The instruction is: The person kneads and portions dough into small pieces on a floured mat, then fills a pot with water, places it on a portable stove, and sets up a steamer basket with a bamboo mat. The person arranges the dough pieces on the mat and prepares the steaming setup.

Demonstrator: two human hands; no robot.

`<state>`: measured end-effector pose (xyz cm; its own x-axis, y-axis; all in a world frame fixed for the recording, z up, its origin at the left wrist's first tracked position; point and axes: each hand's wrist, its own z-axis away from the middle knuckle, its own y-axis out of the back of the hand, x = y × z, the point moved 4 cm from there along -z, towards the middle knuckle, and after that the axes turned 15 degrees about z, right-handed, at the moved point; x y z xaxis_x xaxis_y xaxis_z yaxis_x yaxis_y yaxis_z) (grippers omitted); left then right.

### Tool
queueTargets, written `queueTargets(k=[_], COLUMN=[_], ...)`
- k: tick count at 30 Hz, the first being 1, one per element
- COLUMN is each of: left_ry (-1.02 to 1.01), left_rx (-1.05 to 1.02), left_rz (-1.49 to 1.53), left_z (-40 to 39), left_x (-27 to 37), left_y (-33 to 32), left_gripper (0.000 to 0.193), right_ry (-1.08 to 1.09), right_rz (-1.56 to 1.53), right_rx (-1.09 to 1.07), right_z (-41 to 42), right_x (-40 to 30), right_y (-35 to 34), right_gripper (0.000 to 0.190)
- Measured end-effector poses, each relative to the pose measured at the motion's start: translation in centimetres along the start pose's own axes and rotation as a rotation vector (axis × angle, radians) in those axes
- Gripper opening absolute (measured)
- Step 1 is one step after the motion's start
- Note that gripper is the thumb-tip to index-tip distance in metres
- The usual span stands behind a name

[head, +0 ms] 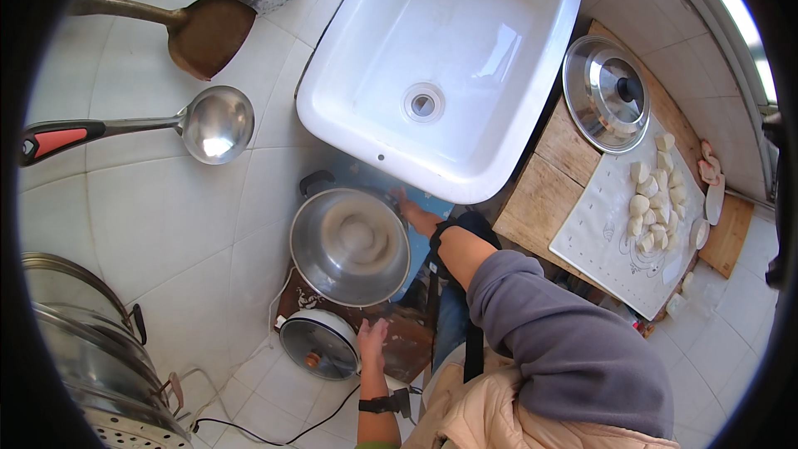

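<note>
A wide, round stainless steel pan with a dark side handle stands before me, with cloudy rings showing in its middle. My right hand reaches over a blue sheet to the pan's right side. Its fingers are spread and hold nothing, and whether they touch the rim I cannot tell. Below the pan, my left hand is raised with the palm open and nothing in it. Next to the left hand sits a white pot with a glass lid that has an orange-brown knob.
A white sink lies beyond the pan. To the right, a wooden board carries a steel lid and a white mat with several dough pieces. A ladle and turner hang left. A black cord crosses the tiles.
</note>
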<state>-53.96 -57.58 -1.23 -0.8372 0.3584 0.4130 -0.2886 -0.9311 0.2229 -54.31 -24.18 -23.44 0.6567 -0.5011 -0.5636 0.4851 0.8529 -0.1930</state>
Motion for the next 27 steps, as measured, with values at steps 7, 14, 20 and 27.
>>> queueTargets(k=[7,14,20,27], left_ry=[0.02,0.024,-0.062,-0.164], left_rx=[-0.037,-0.132,-0.262,-0.186], left_rz=[0.017,-0.06,-0.006,-0.111], left_z=[-1.0,-0.7,0.6,3.0], left_x=[-0.4,0.3,1.7,-0.1], left_y=[0.4,1.2,2.3,6.5], left_gripper=[0.095,0.089,0.058,0.055], right_ry=[-0.357,0.008,0.249,0.283], right_rz=[0.031,0.656,0.787,0.123], right_rx=[0.254,-0.09,-0.299,1.007], right_z=[1.0,11.1,28.0,39.1], right_x=[3.5,-2.2,-12.3,-13.1], right_y=[2.0,3.3,7.2,40.3], right_gripper=[0.072,0.052,0.048,0.04])
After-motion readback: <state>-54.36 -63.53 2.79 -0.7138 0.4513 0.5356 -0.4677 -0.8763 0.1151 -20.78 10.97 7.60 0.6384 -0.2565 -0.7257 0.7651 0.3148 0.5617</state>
